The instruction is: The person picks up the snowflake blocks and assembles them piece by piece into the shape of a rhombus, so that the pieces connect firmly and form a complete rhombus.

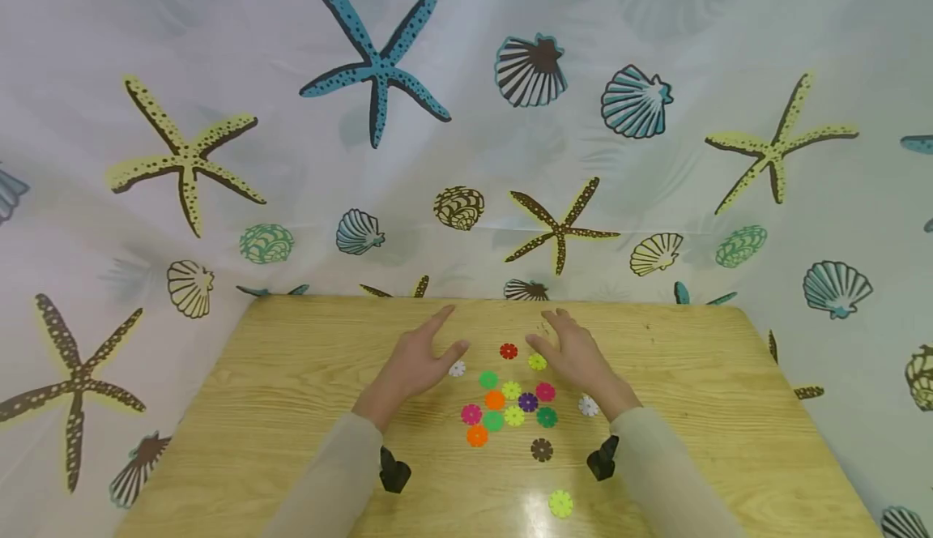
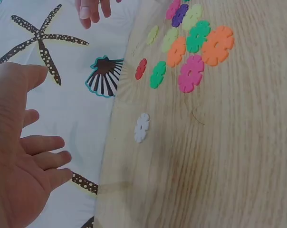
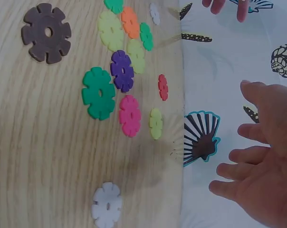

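Many-coloured notched discs [image 1: 514,394] are being displayed on a wooden table [image 1: 306,392].
Flat and centrally pierced, they are being flanked by the left hand [image 1: 418,362] and right hand [image 1: 579,356], fingers being held spread and clear of them; the red disc [image 1: 506,348] is being shown nearest the table's far edge.

White cloth backdrop [image 1: 466,133] (printed starfish [image 1: 380,69], shells [image 1: 636,103]), pale wooden table [image 1: 277,408]

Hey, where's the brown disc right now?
In the head view, the brown disc lies on the table, slightly right of the picture's middle, between the dark green disc and the lowest yellow disc.
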Motion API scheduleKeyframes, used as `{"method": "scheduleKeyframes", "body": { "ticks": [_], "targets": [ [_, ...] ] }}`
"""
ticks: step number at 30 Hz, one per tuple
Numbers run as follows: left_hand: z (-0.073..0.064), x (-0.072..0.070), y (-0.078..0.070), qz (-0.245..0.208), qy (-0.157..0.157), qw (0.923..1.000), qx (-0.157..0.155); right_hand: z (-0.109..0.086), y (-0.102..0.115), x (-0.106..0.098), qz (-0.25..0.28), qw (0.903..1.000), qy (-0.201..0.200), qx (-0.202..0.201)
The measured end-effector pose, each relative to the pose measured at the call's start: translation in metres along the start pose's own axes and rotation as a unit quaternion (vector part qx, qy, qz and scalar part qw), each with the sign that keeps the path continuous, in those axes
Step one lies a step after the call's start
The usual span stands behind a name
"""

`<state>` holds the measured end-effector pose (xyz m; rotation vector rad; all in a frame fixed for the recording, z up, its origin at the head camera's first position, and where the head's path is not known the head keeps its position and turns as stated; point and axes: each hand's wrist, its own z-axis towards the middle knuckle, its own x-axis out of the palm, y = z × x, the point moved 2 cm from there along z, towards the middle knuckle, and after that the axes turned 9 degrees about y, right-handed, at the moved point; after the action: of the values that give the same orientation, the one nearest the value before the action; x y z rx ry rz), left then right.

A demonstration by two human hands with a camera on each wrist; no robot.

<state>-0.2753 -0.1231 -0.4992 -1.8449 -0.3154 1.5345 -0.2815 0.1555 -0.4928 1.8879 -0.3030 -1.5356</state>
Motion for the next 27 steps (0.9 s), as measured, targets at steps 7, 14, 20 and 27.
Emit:
{"method": "scheduleKeyframes", "body": {
  "ticks": [7, 14, 20, 27],
  "targets": [
    [-0.001, 0.008, 0.017, -0.116, -0.039, 0.9924, -0.007, 0.004, -0.016, 0.011, 0.03, 0.9991, -0.029, 0.001],
    [0.001, 0.021, 0.034, -0.127, -0.069, 0.9893, -0.018, 0.008, -0.03, 0.023, 0.047, 0.9974, -0.053, 0.006],
    [0.003, 0.035, 0.045, -0.115, -0.066, 0.9905, -0.036, 0.01, -0.039, 0.033, 0.06, 0.9963, -0.059, 0.017],
    [0.004, 0.045, 0.046, -0.12, -0.062, 0.9901, -0.038, 0.009, -0.042, 0.039, 0.058, 0.9962, -0.059, 0.028]
  ]
}}
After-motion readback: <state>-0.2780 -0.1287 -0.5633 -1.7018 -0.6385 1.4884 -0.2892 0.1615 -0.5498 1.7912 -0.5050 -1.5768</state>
